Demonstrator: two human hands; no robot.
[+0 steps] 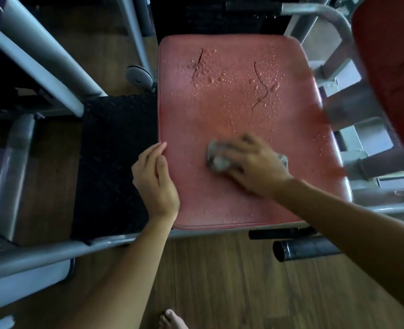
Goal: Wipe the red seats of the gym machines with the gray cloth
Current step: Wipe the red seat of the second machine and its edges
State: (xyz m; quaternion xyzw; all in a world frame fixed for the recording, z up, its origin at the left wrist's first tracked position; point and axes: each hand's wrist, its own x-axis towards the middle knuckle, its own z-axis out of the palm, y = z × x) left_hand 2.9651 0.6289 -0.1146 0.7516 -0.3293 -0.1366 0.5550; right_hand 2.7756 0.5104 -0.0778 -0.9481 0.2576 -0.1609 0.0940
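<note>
Two hands on the red seat [232, 103]: grips the bunched gray cloth [216, 160] with right hand [253, 167] near its front, rests left hand [156, 179], fingers straight together, at its left edge.

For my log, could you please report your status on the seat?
Right hand grips cloth on seat. Left hand rests on its edge. Droplets on far half.

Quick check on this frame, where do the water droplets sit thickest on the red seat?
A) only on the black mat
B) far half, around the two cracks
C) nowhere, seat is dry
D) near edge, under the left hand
B: the droplets cluster on the far half of the red seat around the two cracks, beyond where the right hand presses the gray cloth.
</note>
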